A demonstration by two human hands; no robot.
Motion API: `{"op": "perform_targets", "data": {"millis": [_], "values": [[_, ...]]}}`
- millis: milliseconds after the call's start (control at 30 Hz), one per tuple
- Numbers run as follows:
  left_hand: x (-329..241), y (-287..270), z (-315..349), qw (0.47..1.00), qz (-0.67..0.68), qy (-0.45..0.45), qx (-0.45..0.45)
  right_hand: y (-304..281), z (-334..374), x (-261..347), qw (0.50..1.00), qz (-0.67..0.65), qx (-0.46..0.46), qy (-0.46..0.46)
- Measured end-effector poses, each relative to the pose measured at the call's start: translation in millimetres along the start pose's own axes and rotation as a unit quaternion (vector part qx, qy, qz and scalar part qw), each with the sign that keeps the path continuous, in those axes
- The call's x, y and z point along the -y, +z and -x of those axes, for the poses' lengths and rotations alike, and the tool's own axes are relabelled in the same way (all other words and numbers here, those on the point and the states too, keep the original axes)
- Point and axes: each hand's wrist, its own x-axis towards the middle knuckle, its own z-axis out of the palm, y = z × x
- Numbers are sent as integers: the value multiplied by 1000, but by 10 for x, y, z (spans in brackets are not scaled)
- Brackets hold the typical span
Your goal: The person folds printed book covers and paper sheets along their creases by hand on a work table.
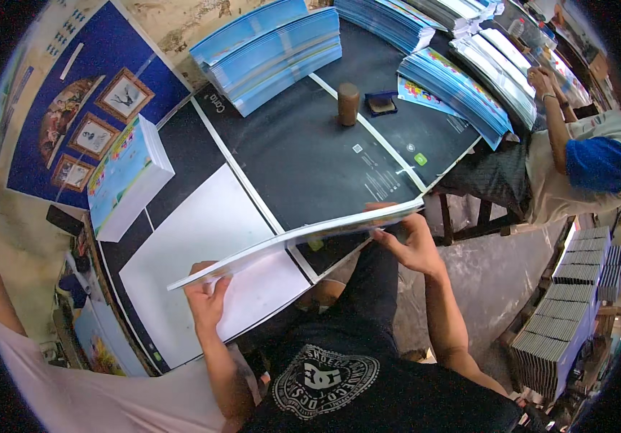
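A thin sheaf of paper sheets (303, 232) is held edge-on above the near part of the table, slanting up to the right. My left hand (208, 299) grips its left end, thumb on the near side. At the right end, my right hand (413, 244) closes on it with the thumb underneath. The sheaf's near face is mostly in shadow, so its print cannot be made out. Below its left half, a large white sheet (191, 242) lies flat on the black tabletop (292, 155).
Blue printed stacks (274, 58) stand at the back, with another stack (455, 94) farther right. A thick stack (134, 177) is at the left. A brown cylinder (348, 105) stands beside a small dark pad (381, 104). A co-worker (577, 159) sits right; bundled booklets (559, 310) lie below.
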Motion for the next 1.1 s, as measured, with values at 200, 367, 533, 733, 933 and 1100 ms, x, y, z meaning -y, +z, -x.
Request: {"op": "perform_targets", "data": {"millis": [200, 367, 533, 733, 933, 1100], "values": [[-25, 382, 38, 998, 35, 20, -54, 173, -40, -64, 991, -133, 17, 27], [-76, 413, -28, 996, 8, 85, -17, 129, -82, -183, 992, -62, 57, -91], [-73, 463, -38, 992, 53, 44, -104, 203, -65, -115, 996, -77, 34, -25], [-357, 278, -343, 991, -123, 24, -42, 218, -380, 189, 992, 24, -56, 107], [-77, 458, -606, 996, -43, -53, -59, 215, -848, -27, 990, 125, 5, 69], [22, 473, -692, 961, -245, -117, -50, 268, -997, -596, 980, 179, 17, 82]]}}
